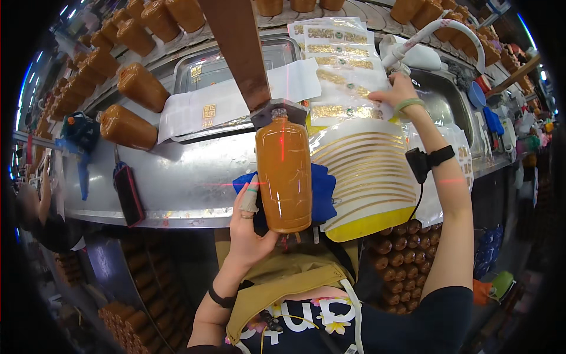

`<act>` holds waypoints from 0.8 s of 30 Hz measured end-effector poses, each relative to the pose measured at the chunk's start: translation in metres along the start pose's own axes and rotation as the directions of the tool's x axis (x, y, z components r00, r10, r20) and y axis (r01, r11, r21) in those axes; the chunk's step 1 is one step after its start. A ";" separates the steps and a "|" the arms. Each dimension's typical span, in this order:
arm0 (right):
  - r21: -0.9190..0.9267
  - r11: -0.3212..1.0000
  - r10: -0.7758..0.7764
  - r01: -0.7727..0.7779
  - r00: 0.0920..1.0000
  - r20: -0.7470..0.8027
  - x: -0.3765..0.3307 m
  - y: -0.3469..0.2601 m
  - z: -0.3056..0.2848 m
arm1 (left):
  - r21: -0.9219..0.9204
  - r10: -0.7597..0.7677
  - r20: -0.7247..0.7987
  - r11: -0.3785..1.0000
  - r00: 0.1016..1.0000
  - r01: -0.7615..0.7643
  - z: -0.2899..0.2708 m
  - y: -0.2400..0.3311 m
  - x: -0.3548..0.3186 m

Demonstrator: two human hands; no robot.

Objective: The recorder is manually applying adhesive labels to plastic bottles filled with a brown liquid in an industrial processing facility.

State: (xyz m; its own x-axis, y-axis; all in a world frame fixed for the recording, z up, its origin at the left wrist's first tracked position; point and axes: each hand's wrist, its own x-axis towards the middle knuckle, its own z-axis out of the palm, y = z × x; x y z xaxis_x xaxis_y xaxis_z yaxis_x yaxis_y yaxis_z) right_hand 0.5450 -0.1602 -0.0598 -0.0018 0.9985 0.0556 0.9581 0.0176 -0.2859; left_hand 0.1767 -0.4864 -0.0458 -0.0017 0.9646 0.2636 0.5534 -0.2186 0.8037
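Note:
A glossy brown glazed bottle [283,171] lies in front of me, its narrow neck at a dark bracket [277,109] below a brown post. My left hand [250,230] holds its lower left side, thumb at the base and fingers along the flank; a finger wears a wrap. Red laser lines cross the bottle. A blue cloth [323,192] lies under and beside it. My right hand [395,93] reaches out over white sheets of gold decals [348,112], thumb and fingers apart, near the tap's base. Whether its fingertips touch a sheet is unclear.
A sheet of curved gold strips [365,171] lies on a yellow board right of the bottle. Beyond stand a white curved tap [439,26] and a metal sink [442,100]. Brown bottles [141,87] line the left and back. A phone [128,194] lies at the left; a metal tray [271,50] is behind.

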 end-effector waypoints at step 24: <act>0.602 0.790 -0.305 0.117 0.927 0.219 -0.148 -0.071 -0.123 | 0.339 0.527 -0.330 0.841 0.783 -0.423 0.012 0.002 -0.018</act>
State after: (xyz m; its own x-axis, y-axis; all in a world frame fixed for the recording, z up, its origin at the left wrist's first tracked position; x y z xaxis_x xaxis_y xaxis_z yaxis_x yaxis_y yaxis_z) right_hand 0.5121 -0.3152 0.0699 -0.3566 0.9316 -0.0710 0.5840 0.1629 -0.7952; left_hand 0.1883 -0.5025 -0.0552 0.0157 0.5919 0.8059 0.7480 -0.5418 0.3834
